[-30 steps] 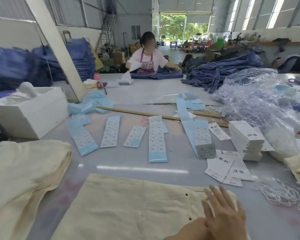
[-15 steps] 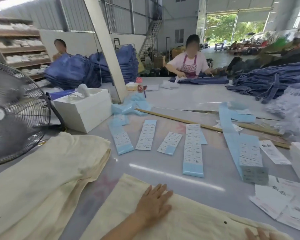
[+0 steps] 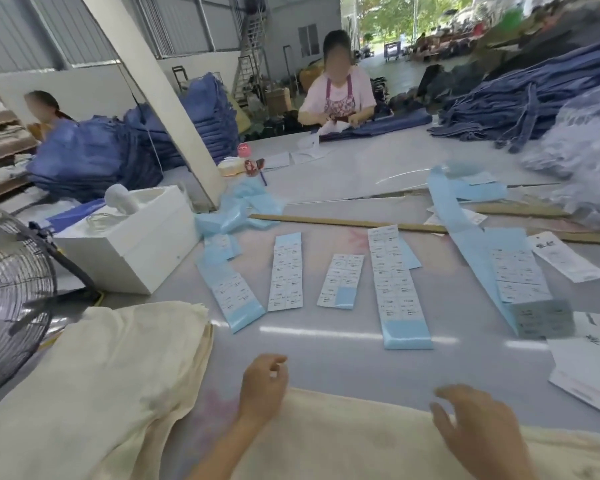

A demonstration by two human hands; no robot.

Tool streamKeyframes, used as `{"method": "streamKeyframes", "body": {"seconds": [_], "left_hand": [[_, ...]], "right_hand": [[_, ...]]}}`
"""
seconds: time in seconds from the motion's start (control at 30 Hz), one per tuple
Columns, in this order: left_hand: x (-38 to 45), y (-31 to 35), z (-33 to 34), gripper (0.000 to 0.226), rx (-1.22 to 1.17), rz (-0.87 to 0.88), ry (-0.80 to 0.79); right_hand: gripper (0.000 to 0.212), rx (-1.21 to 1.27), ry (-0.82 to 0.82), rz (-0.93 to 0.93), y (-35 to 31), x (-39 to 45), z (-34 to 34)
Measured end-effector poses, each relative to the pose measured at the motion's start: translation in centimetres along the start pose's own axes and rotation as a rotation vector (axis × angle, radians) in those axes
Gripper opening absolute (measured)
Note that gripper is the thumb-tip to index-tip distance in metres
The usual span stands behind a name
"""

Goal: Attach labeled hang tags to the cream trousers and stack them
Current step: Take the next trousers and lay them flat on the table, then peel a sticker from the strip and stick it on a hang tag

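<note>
A pair of cream trousers lies flat across the near edge of the grey desk, at 6 o'clock in the head view. The left hand sits at the far hem of this pair, toward 7 o'clock, its fingers loosely curled and its grip holding nothing. The right hand hovers over or rests on the same cloth at 5 o'clock, fingers spread and relaxed, grip empty; whether it touches the fabric I cannot tell.

A stack of cream trousers lies at 8 o'clock, just beside the flat pair, with a strip of bare desk between them. Beyond the hands, from 11 to 1 o'clock, blue-backed label sheets lie in a row. White hang tags sit at 3 o'clock by the right edge.

At 9 o'clock stands a wire-caged fan, and a white box rests at 10 o'clock. A long wooden strip runs across the desk past the labels. Two people work among heaps of blue garments farther back.
</note>
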State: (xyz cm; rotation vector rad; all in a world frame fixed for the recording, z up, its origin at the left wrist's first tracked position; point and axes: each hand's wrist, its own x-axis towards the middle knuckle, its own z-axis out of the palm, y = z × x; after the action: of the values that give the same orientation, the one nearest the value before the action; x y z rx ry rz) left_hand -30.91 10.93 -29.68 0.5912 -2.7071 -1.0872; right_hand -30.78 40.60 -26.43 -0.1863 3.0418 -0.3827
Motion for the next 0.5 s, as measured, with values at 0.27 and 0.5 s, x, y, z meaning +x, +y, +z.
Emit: {"method": "streamKeyframes", "body": {"seconds": [0.27,0.5], "left_hand": [[14.0,-2.7,-5.6,0.037,0.071,-0.328,0.181],[19.4,-4.2,-4.3,0.03,-0.053,-0.479,0.129]], "right_hand": [[0.031,0.35,-0.198,-0.337,-21.0,12.3,4.1],[0.023,0.357,-0.248,-0.269,-30.4,21.2,7.8]]}}
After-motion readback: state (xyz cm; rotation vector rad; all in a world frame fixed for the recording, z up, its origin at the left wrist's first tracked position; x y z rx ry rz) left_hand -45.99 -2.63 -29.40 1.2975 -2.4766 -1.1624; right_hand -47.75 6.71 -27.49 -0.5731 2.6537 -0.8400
